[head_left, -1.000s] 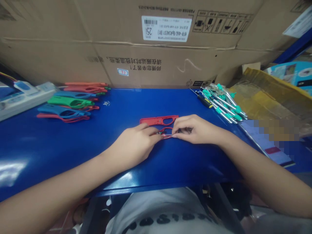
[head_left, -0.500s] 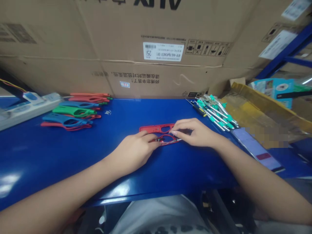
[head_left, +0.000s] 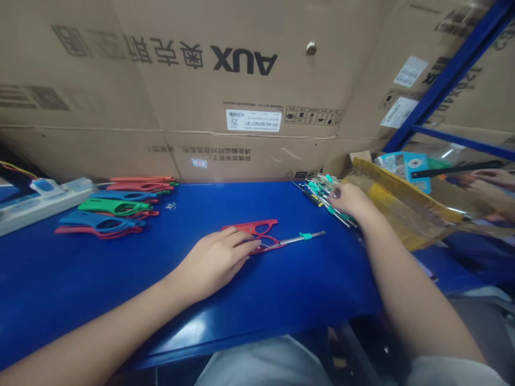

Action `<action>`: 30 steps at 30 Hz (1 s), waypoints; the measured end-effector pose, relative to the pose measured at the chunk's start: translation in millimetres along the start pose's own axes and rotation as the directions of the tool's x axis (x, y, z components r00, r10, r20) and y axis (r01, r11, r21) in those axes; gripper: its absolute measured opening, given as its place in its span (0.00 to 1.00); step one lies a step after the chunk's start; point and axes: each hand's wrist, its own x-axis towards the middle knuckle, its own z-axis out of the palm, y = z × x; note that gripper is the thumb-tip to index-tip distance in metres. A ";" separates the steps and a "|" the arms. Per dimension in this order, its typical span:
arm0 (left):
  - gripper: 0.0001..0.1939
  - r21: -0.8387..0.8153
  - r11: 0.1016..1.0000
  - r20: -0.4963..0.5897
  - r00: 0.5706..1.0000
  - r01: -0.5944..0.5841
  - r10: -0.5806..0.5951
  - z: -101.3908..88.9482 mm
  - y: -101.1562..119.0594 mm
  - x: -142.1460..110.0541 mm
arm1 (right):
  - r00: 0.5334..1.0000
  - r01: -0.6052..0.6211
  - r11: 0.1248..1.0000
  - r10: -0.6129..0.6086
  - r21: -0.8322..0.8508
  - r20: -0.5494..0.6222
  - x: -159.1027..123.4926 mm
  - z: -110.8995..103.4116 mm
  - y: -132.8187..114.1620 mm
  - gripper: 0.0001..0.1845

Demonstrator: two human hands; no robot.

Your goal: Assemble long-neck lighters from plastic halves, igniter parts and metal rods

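Note:
My left hand (head_left: pixel 221 255) rests over a red plastic lighter casing on the blue table, its fingers bent and holding the near half. The casing's other red half (head_left: pixel 263 224) lies just behind. Out of the near half, to the right, sticks a thin metal rod (head_left: pixel 309 236) with a teal piece around it. At the right, my right hand (head_left: pixel 349 199) is in a pile of similar metal rods with teal pieces (head_left: pixel 319 185), fingers curled together. What lies between its fingertips is too small and blurred to make out.
Red, blue and green lighter casings (head_left: pixel 116 206) are stacked on the left beside a white power strip (head_left: pixel 48 206). Small white bits (head_left: pixel 170 206) lie near them. A yellow-black screwdriver (head_left: pixel 309 195) is by the rods. Cardboard (head_left: pixel 181 107) stands behind; another person's hands (head_left: pixel 494 185) are far right.
My right hand has left the red casing and moved right to the pile of rods. My left hand stays on the casing. The view has tilted up and turned right.

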 end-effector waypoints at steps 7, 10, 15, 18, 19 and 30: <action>0.16 -0.059 0.986 0.005 0.988 -0.155 0.155 -1.1 -0.2 -0.1 | 0.991 -0.039 0.999 0.037 0.012 0.129 -2.8 0.6 2.0 0.10; 0.15 -0.099 0.983 0.010 0.987 -0.157 0.159 0.2 -1.6 0.0 | 0.988 -0.067 0.998 0.066 0.008 0.140 -4.5 0.0 -0.7 0.11; 0.16 -0.126 0.974 0.036 0.981 -0.187 0.193 1.7 -5.6 -1.2 | 0.987 -0.152 0.988 0.151 0.012 0.057 -6.4 -13.7 4.3 0.12; 0.17 -0.139 0.970 0.054 0.977 -0.198 0.207 2.5 -6.2 -1.7 | 0.978 -0.200 0.976 0.204 0.086 -0.041 -5.2 -17.8 9.0 0.18; 0.17 -0.143 0.970 0.055 0.977 -0.197 0.207 2.7 -5.9 -1.5 | 0.978 -0.176 0.977 0.188 0.122 -0.088 -4.1 -16.3 9.3 0.20; 0.16 -0.179 0.979 0.040 0.994 -0.095 0.104 2.8 -4.3 3.7 | 0.942 0.275 0.961 -0.264 0.026 -0.209 5.3 41.3 -14.2 0.23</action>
